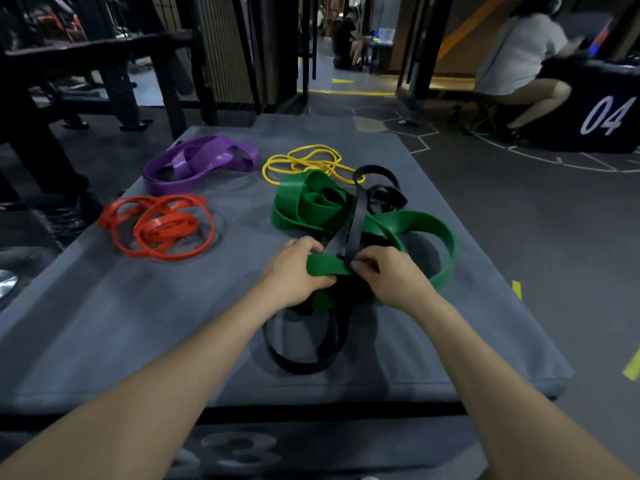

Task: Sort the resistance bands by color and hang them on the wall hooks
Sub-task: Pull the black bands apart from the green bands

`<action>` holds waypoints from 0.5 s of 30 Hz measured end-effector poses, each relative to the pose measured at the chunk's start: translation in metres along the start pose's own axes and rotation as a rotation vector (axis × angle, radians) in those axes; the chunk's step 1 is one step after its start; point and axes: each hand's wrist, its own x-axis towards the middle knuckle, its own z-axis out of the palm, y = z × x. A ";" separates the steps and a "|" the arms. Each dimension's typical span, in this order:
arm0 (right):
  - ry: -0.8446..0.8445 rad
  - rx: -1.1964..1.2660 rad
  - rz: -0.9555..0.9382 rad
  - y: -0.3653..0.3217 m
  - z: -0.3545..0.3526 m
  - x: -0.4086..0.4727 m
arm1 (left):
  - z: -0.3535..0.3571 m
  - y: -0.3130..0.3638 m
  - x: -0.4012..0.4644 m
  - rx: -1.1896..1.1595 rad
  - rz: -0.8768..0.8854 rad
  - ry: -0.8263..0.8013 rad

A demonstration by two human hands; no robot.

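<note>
On a grey mat (121,323) lie piles of resistance bands: purple bands (201,161) at the far left, thin yellow bands (304,161) behind the middle, orange bands (159,226) at the left. Wide green bands (311,202) and black bands (360,209) are tangled together in the middle. My left hand (294,271) and my right hand (391,275) both grip a section of green band (327,266) where a black band crosses it. A black loop (304,362) hangs down toward me below my hands.
Dark gym equipment frames (114,74) stand at the left behind the mat. A seated person (519,64) leans on a dark box marked 04 (595,112) at the far right. Another person (346,39) sits far back in a corridor. Yellow tape marks (633,368) lie on the floor.
</note>
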 end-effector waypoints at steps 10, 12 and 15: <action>-0.030 -0.116 -0.022 -0.029 0.009 0.010 | -0.034 -0.022 -0.019 0.159 0.083 0.035; -0.076 -0.089 -0.054 -0.038 0.017 0.013 | -0.044 -0.033 -0.024 0.179 0.059 0.050; 0.048 -0.183 -0.136 -0.045 0.027 0.018 | -0.049 -0.040 -0.032 0.155 0.104 0.074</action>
